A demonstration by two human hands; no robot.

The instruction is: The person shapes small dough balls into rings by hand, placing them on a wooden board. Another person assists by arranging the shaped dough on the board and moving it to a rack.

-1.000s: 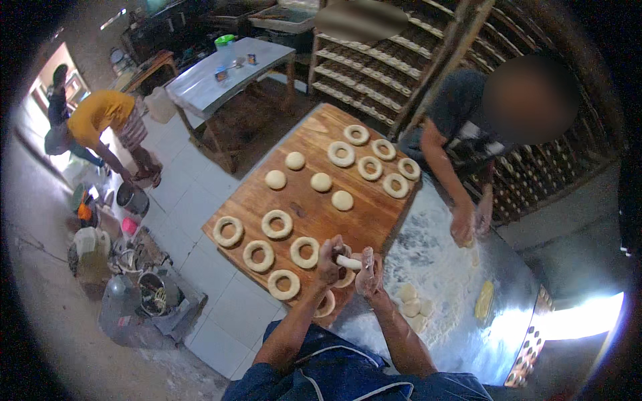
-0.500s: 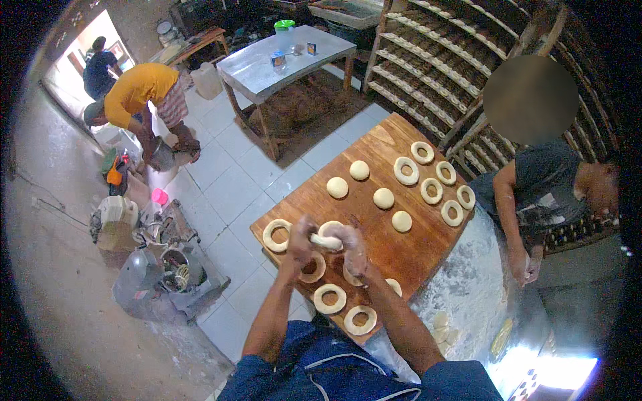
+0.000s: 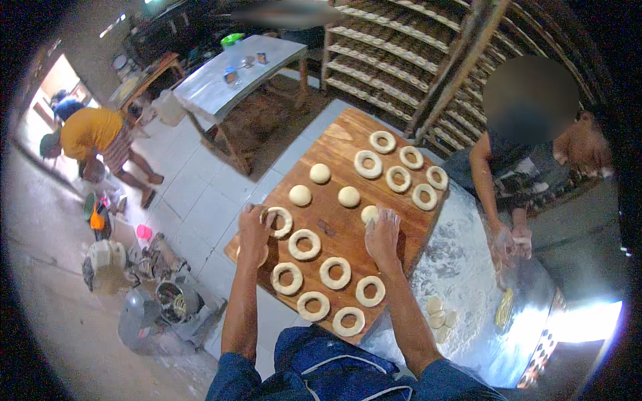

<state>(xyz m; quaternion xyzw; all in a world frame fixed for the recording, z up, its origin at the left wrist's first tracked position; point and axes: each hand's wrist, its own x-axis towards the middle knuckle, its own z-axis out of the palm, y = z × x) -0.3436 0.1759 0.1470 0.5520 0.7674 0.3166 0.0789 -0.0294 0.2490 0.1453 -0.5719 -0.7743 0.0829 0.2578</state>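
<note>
My left hand (image 3: 253,232) is at the board's left edge, its fingers curled against the left side of a pale dough ring (image 3: 287,222). Another ring (image 3: 261,256) is partly covered by my left wrist. My right hand (image 3: 384,242) closes over the right side of a dough ball (image 3: 368,213), which is partly hidden by the fingers. Three more balls, among them a dough ball (image 3: 349,196), sit farther off on the wooden board (image 3: 334,226). Several rings lie between my forearms, including a dough ring (image 3: 304,244), and another group, with a ring (image 3: 398,179), lies at the far right.
A floured worktop (image 3: 455,257) with flat dough pieces (image 3: 437,313) adjoins the board's right. A co-worker (image 3: 518,167) stands there, hands together. Racks of dough rings (image 3: 381,60) rise behind. A metal-topped table (image 3: 241,70), a bending person (image 3: 90,130) and a mixer (image 3: 144,314) are leftward.
My hands have parted from holding a dough ring together over the board. The right reached over to a ball; the left moved to the board's left edge. The whole view has shifted.
</note>
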